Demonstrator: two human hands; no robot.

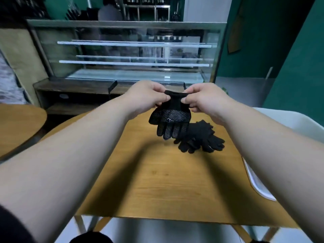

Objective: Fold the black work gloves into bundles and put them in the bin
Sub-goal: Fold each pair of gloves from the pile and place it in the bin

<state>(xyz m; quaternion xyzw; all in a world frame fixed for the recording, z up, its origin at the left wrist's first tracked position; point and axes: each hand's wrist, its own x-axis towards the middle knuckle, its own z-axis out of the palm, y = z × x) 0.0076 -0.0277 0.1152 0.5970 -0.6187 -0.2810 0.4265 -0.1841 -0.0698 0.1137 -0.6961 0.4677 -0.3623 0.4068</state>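
One black dotted glove [169, 120] hangs in the air above the far half of the table [157, 181], clear of its surface and between my two hands. Its cuff is uppermost, its fingers point down, and the grip-dotted palm faces me. I cannot tell whether a second glove lies behind it.

My left hand [147, 97] pinches the left side of the cuff, with the thumb in front against the fabric and the other fingers curled behind. My right hand [201, 99] pinches the right side in the same manner, fingers curled round the edge. Both hands are closed on the cuff, level with each other and just apart, with the cuff stretched between them.

A pile of black gloves [201, 139] lies on the table to the right of the hanging glove, below my right wrist in view. Their fingers splay towards me and to the right. The hanging glove's fingertips overlap the pile's left edge in view; whether they touch cannot be judged.

A white moulded shell [289, 120], seemingly a chair, stands at the table's right edge. A round wooden table [19, 125] stands well apart on the left. A glass display case [133, 53] with white shelves stands beyond, beside a green wall [298, 58].
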